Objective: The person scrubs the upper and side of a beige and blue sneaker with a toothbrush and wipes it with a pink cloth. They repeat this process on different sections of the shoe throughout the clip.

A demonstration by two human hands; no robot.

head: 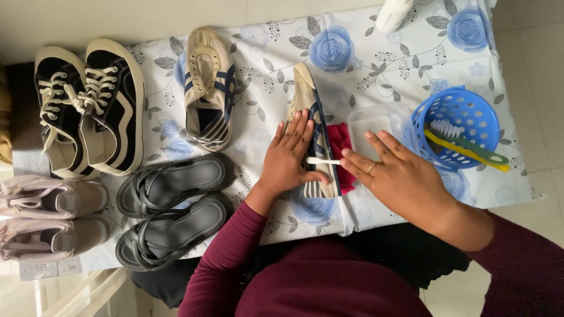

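A: What are the hands doing?

B: The left hand (288, 158) lies flat on a dirty cream shoe with blue stripes (313, 138), fingers spread, pressing it down on the counter (376, 64). The right hand (390, 170) pinches a small white brush (322, 160) in its fingertips, and the brush end touches the side of the shoe.

A: Where is the shoe?

B: In the middle of the flowery cloth, lying on its side, just beside a red rag (342, 154).

A: Is it clean?

B: Not yet, I think. It looks brown and stained. Its twin shoe (208, 88) sits near, dirty too.

A: What else is there?

B: Black sneakers (88, 111), grey sandals (170, 211) and pale pink shoes (50, 220) wait on the left. A blue basket (455, 126) holds a yellow and green brush (467, 148).
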